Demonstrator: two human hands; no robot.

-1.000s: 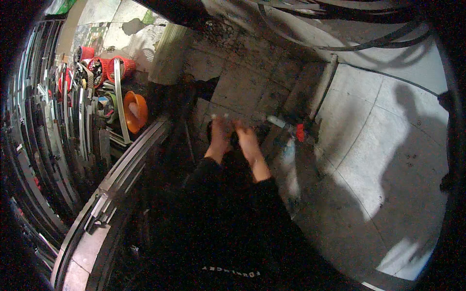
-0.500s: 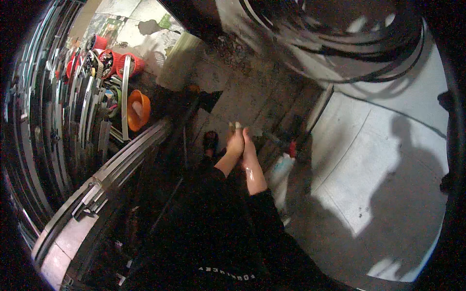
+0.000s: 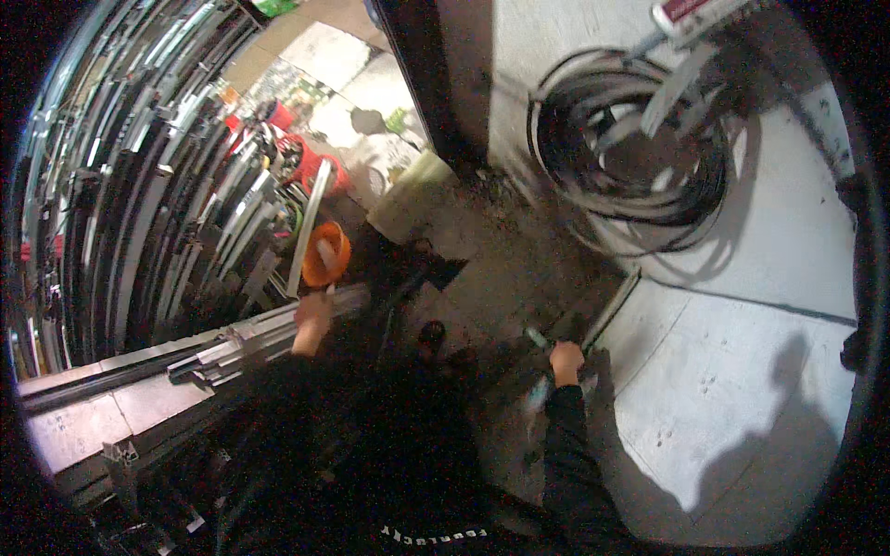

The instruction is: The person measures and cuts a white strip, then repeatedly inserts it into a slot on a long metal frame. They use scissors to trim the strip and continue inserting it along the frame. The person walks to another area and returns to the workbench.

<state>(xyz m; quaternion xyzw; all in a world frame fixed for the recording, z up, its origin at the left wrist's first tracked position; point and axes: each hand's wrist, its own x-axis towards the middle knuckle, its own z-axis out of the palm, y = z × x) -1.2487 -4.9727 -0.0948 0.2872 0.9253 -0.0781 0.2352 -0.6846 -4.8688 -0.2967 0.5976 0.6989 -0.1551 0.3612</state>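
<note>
My left hand (image 3: pixel 313 322) is at the far end of a stack of long metal profiles (image 3: pixel 243 350), just below an orange basin (image 3: pixel 326 255). It is smeared by motion, so I cannot tell whether it touches the profiles or holds anything. My right hand (image 3: pixel 566 361) is closed low on the right, with a short pale green end (image 3: pixel 536 336) sticking out to its left. What kind of thing this belongs to is hidden in the fist. Beneath this hand, a whitish and blue object (image 3: pixel 538 394) shows dimly, partly covered by my dark sleeve.
Many metal profiles (image 3: pixel 139 195) lean upright along the left. Red baskets (image 3: pixel 320 174) stand beyond the basin. A coiled black cable (image 3: pixel 630 157) hangs against the pale wall on the right. My shoe (image 3: pixel 432 335) shows on the dark floor.
My hands were pressed together in the middle, the wrist shiny. They have since parted: left hand toward the profiles, right hand out to the right and closed. The view has shifted too.
</note>
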